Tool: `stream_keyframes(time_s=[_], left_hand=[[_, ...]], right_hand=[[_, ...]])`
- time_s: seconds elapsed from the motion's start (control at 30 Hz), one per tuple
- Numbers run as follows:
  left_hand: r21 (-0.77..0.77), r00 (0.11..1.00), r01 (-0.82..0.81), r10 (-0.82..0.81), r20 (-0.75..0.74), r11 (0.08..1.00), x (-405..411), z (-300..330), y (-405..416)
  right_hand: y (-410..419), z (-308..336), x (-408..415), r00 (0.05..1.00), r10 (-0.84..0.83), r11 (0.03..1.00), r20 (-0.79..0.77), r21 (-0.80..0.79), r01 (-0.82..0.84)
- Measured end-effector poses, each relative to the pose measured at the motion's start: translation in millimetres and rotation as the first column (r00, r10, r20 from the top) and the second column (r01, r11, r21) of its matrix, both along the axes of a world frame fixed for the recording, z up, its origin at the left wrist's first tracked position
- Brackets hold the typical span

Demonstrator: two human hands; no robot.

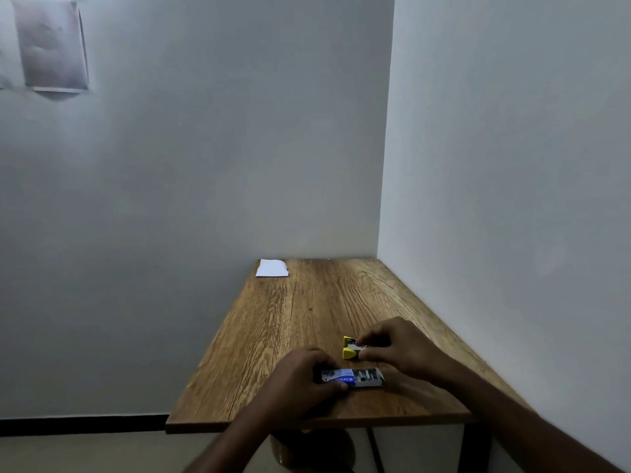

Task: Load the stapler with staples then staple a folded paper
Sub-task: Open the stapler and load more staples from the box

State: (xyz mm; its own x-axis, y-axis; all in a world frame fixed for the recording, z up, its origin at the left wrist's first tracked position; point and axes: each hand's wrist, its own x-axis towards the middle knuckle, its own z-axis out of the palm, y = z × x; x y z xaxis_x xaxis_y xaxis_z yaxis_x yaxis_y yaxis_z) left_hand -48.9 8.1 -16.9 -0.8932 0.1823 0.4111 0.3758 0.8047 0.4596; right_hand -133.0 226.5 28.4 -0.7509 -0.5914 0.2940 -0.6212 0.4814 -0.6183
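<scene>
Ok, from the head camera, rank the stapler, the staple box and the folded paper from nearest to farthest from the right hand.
1. Stapler: held at the fingertips of the right hand, open and yellow, near the table's right side.
2. Staple box: just nearer the camera, gripped by the left hand.
3. Folded paper: far back at the table's left corner, against the wall.

Staple box [351, 377] at table [307, 319] front edge, stapler [351, 348] just behind it to the right; folded paper [272, 268] at far left corner.
</scene>
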Motion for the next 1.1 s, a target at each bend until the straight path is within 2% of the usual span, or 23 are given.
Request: stream_keyframes(time_s=[0.2,0.47,0.67,0.73,0.87,1.1], left_hand=[[0.01,1.0,0.002,-0.002,-0.013,1.0,-0.6,-1.4,-0.7],[0.014,1.0,0.009,-0.009,-0.01,1.0,-1.6,-2.1,-0.8],[0.016,1.0,0.013,-0.012,-0.011,1.0,-2.0,-3.0,-2.0],[0.017,1.0,0.009,-0.009,-0.019,1.0,-1.6,-3.3,-2.3],[0.02,1.0,0.006,-0.006,-0.017,1.0,-1.8,-4.0,-2.6],[0.028,1.0,0.006,-0.005,-0.017,1.0,-2.3,-4.6,-1.8]], right_hand=[[6.0,-7.0,4.1,0.991,0.115,0.98,-0.074,0.169,-0.101],[3.1,-4.7,2.7,0.958,0.187,0.967,-0.217,0.214,-0.14],[-0.8,-2.4,3.3,0.909,0.271,0.932,-0.316,0.321,-0.167],[-1.8,-1.7,5.5,0.904,0.286,0.936,-0.319,0.293,-0.193],[3.3,2.3,7.0,0.942,0.194,0.979,-0.275,0.114,-0.168],[9.3,-10.7,6.4,0.973,0.165,0.98,-0.164,0.138,-0.143]])
